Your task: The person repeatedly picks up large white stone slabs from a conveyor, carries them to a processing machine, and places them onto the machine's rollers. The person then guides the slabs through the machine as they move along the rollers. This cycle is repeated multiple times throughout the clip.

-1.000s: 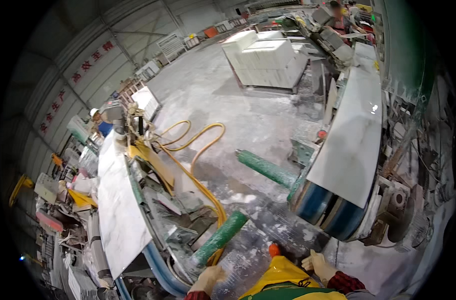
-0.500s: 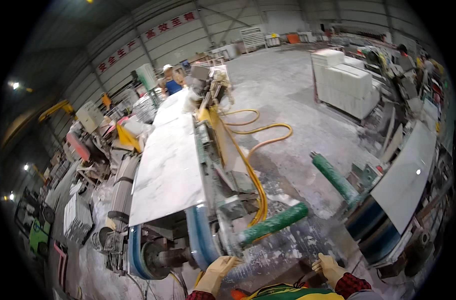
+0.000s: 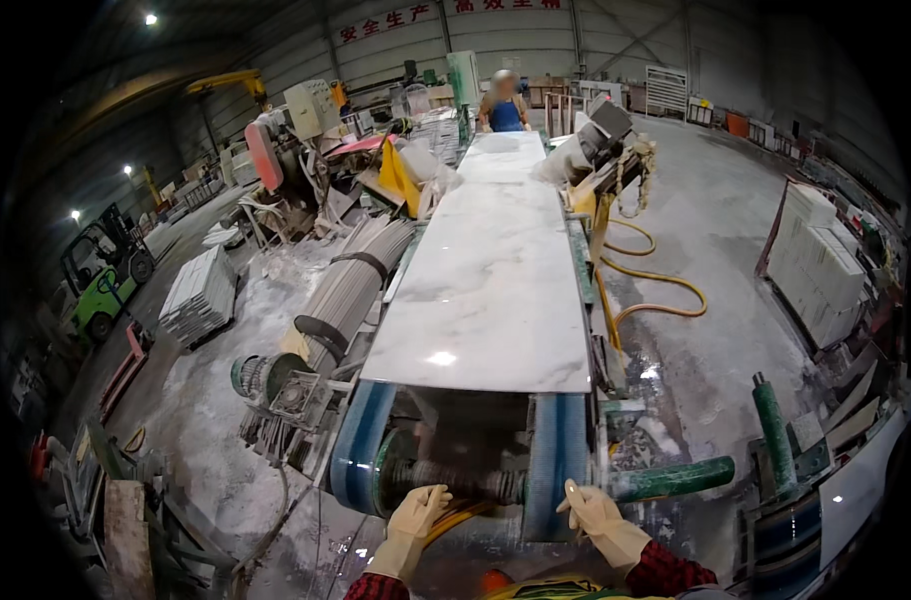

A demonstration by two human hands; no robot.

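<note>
Likely risked, given any belt motion, snagging the cream-gloved left hand (image 3: 417, 510) or right hand (image 3: 592, 512) against blue ribbed belts (image 3: 557, 460); pinched nothing, with fingers loosely bent. Counted 2 hands, 2 central belts, apparently 2 white grey-veined stone slabs (image 3: 485, 290) lying end to end atop them, 2 green cylindrical poles (image 3: 675, 480), 1 blue-aproned co-worker (image 3: 503, 110)

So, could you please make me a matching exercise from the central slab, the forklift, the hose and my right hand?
1. Central slab
2. Forklift
3. Hose
4. Right hand

A. yellow, looped on the floor
B. close to the right blue belt
C. white with grey veining
D. green, at the far left

Pairs: 1-C, 2-D, 3-A, 4-B
</note>
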